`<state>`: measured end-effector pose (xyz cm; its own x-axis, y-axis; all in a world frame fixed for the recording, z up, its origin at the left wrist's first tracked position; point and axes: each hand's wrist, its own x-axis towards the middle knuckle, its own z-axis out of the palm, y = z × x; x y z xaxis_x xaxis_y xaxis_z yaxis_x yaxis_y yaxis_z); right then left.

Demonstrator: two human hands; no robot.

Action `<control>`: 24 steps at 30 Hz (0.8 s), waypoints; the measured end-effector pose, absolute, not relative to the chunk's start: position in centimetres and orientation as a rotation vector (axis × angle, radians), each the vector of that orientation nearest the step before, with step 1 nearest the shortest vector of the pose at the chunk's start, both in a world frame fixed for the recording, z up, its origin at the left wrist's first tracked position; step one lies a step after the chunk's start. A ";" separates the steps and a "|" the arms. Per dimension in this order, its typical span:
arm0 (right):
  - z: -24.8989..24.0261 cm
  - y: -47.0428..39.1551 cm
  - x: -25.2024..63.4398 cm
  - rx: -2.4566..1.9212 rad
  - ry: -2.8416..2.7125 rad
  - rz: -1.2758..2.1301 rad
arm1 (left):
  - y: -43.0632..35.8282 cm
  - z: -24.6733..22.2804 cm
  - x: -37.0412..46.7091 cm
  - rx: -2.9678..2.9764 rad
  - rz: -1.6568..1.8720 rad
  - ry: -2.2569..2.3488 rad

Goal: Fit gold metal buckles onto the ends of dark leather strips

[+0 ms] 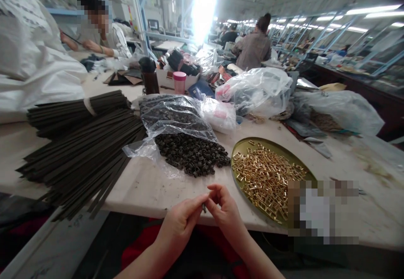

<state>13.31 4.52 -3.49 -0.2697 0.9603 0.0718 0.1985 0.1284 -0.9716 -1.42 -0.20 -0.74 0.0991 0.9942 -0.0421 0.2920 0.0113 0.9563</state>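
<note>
My left hand [182, 216] and my right hand [224, 208] meet at the table's front edge, fingers pinched together. Between the fingertips a small dark piece [204, 208] pokes out; most of it is covered, so its exact kind is hidden. Just beyond my hands lies a heap of small dark loops [197, 155], spilling from a clear plastic bag [176, 112]. To the right, a round gold-coloured tray [241, 144] holds many small gold metal buckles [268, 178]. Long dark strips [85, 155] lie fanned out on the left, one bundle tied with a pale band.
Behind the heap stand a dark bottle [149, 77] and a jar with a pink lid [179, 82]. Plastic bags [257, 89] crowd the back right. A white sack [34, 60] is at far left. Co-workers [254, 45] sit or stand further back.
</note>
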 end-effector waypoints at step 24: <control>-0.4 3.6 14.0 -0.974 -0.983 1.774 | 0.7 0.0 -1.6 1.154 0.906 1.268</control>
